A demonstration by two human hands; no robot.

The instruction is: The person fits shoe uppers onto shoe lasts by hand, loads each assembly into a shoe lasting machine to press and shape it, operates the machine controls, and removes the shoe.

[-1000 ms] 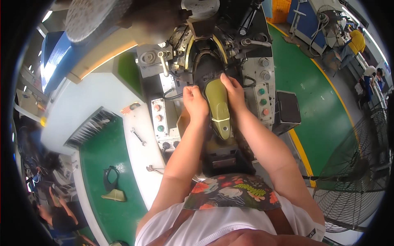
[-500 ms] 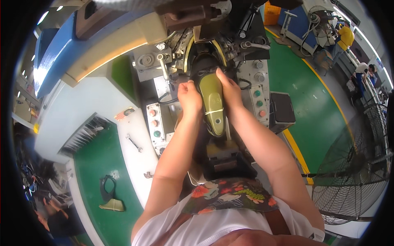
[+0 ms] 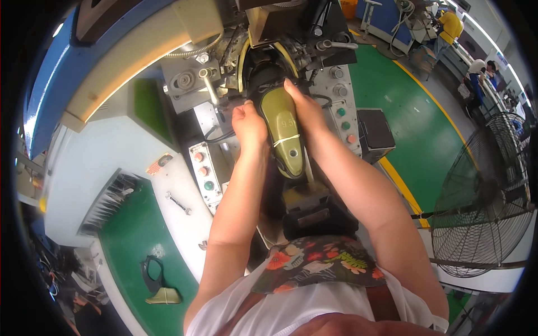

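Note:
An olive-green shoe last [image 3: 280, 116], sole side up, lies in front of me with its toe end at the machine's black toe clamp [image 3: 273, 71]. Dark shoe-upper material edges the last, and a pale string crosses it near the heel, by a round hole. My left hand [image 3: 250, 124] is closed at the left side of the toe end, fingers curled in; whatever they pinch is hidden. My right hand [image 3: 308, 112] wraps round the right side, thumb along the last's edge and its other fingers out of sight underneath.
Button panels [image 3: 205, 171] flank the machine, with a lever [image 3: 209, 84] at the left. A wrench [image 3: 178, 203] lies on the white ledge. Another last with a dark upper [image 3: 163, 295] sits on the green surface at lower left. A large fan [image 3: 476, 207] stands at right; people work far right.
The view has shifted, so the scene sits a little further left and higher. Both hands keep their places on the last, which stays at the machine.

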